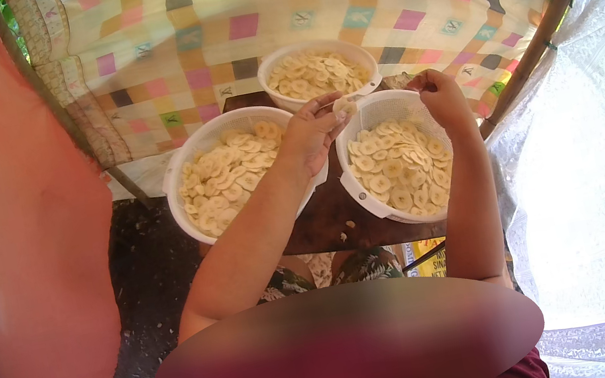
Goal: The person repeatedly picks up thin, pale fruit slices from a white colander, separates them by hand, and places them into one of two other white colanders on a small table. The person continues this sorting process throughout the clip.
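Observation:
My left hand (313, 137) pinches a few thin banana slices (345, 108) between thumb and fingertips, in the gap between two white plastic colanders. Beneath its wrist stands the left colander (176, 205), heaped with banana slices (235, 167). My right hand (438, 95) is raised over the far right rim of the right colander (373, 205), its fingers curled together. Whether a slice is between those fingertips cannot be made out. More round banana slices (396, 166) fill the right colander, partly hidden by my right forearm.
A third white colander (272, 92) of banana slices stands at the back. All rest on a dark wooden table (321, 225) with small crumbs (350, 224). Patterned sheeting (243, 26), an orange tarp (32, 237) and white lace-patterned sheeting (578, 170) surround the spot. A printed yellow sack (432, 264) lies below.

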`<state>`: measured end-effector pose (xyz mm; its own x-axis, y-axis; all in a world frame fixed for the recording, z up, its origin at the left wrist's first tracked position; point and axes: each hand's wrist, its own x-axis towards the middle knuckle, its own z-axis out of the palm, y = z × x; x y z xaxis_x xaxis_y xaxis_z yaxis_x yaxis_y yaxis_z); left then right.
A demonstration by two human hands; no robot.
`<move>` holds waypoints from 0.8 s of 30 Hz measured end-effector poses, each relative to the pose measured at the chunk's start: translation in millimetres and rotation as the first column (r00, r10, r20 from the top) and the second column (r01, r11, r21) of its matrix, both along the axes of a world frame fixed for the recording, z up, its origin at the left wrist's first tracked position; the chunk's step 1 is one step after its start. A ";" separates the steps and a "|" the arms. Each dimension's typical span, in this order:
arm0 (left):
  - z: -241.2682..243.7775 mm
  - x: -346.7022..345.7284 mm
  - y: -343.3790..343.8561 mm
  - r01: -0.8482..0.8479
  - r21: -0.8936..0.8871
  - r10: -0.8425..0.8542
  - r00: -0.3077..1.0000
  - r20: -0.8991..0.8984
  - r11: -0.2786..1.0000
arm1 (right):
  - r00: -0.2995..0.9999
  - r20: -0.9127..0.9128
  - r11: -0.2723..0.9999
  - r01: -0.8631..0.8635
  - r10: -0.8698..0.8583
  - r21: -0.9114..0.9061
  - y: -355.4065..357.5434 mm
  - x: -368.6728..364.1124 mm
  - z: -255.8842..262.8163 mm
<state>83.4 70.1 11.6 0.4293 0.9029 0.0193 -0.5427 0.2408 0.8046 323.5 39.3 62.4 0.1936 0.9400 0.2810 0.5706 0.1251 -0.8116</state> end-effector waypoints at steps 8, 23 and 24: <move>3.2 1.8 -1.5 0.046 -0.052 -0.038 0.988 0.151 0.998 | 0.943 0.205 0.947 -0.293 0.264 0.130 -4.5 -61.5 -10.0; 2.1 1.5 -1.9 -0.030 -0.046 0.035 0.993 0.116 0.999 | 0.932 -0.044 0.921 -0.349 0.361 0.172 -6.6 -53.1 -6.2; 2.7 1.6 -2.0 -0.038 -0.059 0.045 0.991 0.125 0.998 | 0.965 -0.081 0.960 -0.234 0.248 0.156 -5.3 -48.1 -5.2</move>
